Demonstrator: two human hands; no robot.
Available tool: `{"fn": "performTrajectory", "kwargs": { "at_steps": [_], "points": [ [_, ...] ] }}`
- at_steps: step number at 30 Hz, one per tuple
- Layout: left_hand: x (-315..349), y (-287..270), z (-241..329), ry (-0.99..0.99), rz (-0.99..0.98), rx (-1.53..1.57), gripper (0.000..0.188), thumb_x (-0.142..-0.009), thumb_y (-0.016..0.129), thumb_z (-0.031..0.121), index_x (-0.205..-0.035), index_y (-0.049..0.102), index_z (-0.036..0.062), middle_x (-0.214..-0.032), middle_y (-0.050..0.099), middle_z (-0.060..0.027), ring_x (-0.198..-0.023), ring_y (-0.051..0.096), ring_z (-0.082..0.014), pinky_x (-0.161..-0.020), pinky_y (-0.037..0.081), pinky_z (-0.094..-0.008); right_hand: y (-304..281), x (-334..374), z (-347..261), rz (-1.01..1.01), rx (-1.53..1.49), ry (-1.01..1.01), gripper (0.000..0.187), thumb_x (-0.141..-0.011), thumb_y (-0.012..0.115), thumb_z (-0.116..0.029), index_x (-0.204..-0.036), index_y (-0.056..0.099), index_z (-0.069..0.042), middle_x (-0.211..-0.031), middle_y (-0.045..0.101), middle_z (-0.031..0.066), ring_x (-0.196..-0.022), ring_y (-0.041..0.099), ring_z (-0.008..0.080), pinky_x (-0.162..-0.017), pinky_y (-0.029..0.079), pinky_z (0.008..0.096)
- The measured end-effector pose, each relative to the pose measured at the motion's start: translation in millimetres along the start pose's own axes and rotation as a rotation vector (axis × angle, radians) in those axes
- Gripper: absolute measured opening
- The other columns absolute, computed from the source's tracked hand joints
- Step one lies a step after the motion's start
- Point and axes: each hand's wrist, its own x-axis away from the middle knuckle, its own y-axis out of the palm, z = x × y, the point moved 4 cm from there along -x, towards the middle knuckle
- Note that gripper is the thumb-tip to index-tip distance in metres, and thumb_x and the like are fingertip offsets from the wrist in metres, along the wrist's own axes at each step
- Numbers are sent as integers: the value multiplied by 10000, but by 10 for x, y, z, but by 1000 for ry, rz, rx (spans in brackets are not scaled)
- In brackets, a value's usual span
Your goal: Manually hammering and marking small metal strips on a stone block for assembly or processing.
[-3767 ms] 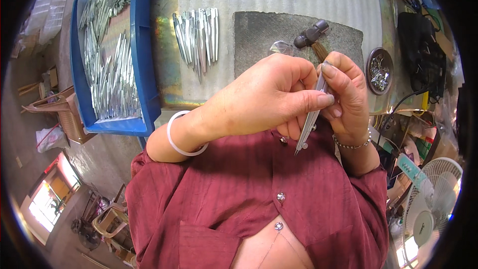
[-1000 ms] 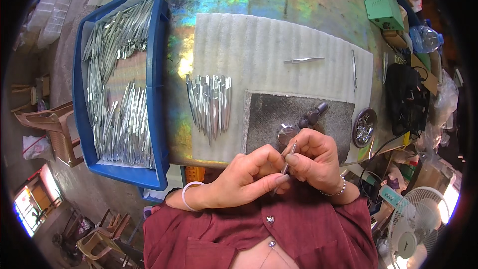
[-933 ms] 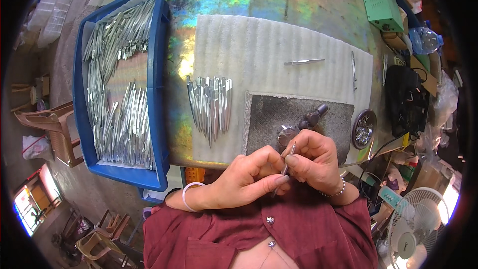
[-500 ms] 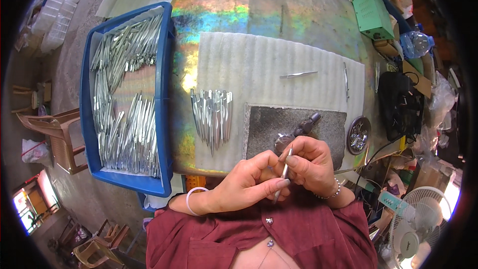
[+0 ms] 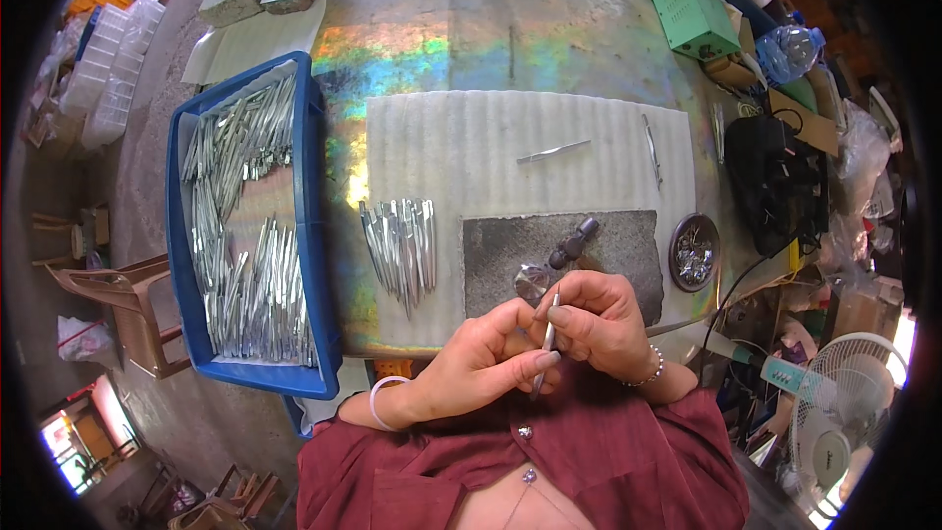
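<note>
A slim, pointed metal piece that looks like tweezers (image 5: 551, 332) is pinched between my two hands, tilted over the near edge of the bench. My left hand (image 5: 486, 353) grips its lower part, thumb along it. Closer to the upper tip, the thumb and fingers of my right hand (image 5: 597, 322) are closed on it. Just beyond them, a dark jointed tool with a round shiny end (image 5: 567, 253) lies on a dark grey mat (image 5: 500, 245). Left of the mat, several similar tweezers (image 5: 400, 240) lie side by side on white foam sheeting (image 5: 451, 142).
A blue tray (image 5: 312, 196) with many metal tweezers stands at the left. Two single pieces, one (image 5: 554, 152) slanted and one (image 5: 653, 150) upright, lie on the foam. A round dark dish (image 5: 676, 270) with metal bits, a green box (image 5: 695, 10) and a fan (image 5: 834, 422) are right.
The whole view has shifted slightly, so the bench things appear a little lower and further left. Both hands keep hold of the tweezers in nearly the same pose.
</note>
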Motion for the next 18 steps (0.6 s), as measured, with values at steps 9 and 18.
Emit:
{"fn": "performTrajectory", "kwargs": {
  "at_steps": [9,18],
  "points": [
    [8,51,34,-51,-22,55,153,-955,528,128,-1023,426,38,-869,646,-81,-781,631,-119,-654,504,-231,-45,4,70,-35,-106,35,77,-904,549,-38,-936,595,15,-724,625,82,-481,422,25,-405,295,178],
    [39,50,10,-51,-35,84,176,-954,533,141,-1055,430,41,-882,644,-81,-807,641,-140,-674,513,-239,-19,16,81,-86,-122,40,83,-927,554,-81,-939,585,-5,-736,620,27,-524,459,18,-430,340,162]
  ]
}}
